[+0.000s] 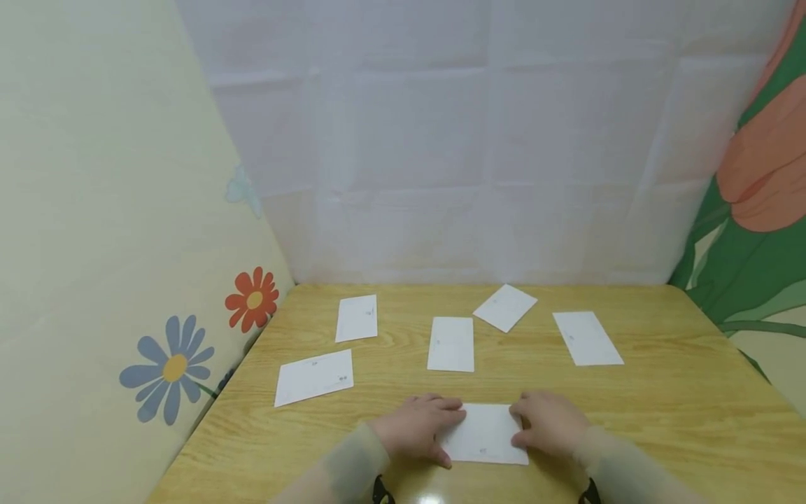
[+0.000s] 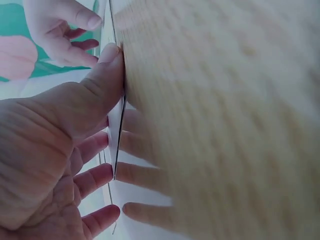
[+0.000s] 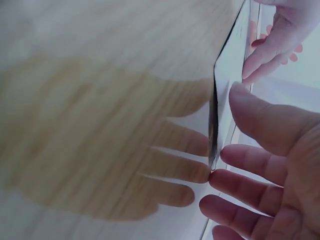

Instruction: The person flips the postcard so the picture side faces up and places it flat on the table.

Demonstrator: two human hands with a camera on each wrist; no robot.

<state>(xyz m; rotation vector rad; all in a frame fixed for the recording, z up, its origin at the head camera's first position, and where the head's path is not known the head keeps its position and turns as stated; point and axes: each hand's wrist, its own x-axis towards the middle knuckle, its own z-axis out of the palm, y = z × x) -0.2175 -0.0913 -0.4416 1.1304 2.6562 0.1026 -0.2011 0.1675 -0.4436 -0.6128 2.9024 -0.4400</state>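
Observation:
A white rectangular card (image 1: 485, 432) with small print near its near edge lies on the wooden table (image 1: 680, 392), close in front of me. My left hand (image 1: 420, 428) rests at its left end, fingers over the far left corner and thumb by the near left one. In the left wrist view that thumb (image 2: 107, 62) presses on the card's face while the fingertips sit along its edge. On the opposite side, my right hand (image 1: 549, 423) has its fingertips right at the card's right edge. The right wrist view shows its thumb (image 3: 242, 100) just over the card, with the fingers spread and nearly straight.
Two more white cards lie left: one near (image 1: 315, 378), one farther back (image 1: 357, 318). Beyond my hands lies an upright card (image 1: 450, 344), with a tilted card (image 1: 506, 308) behind it and another card (image 1: 588, 339) right. A white sheet (image 1: 441, 140) backs the table.

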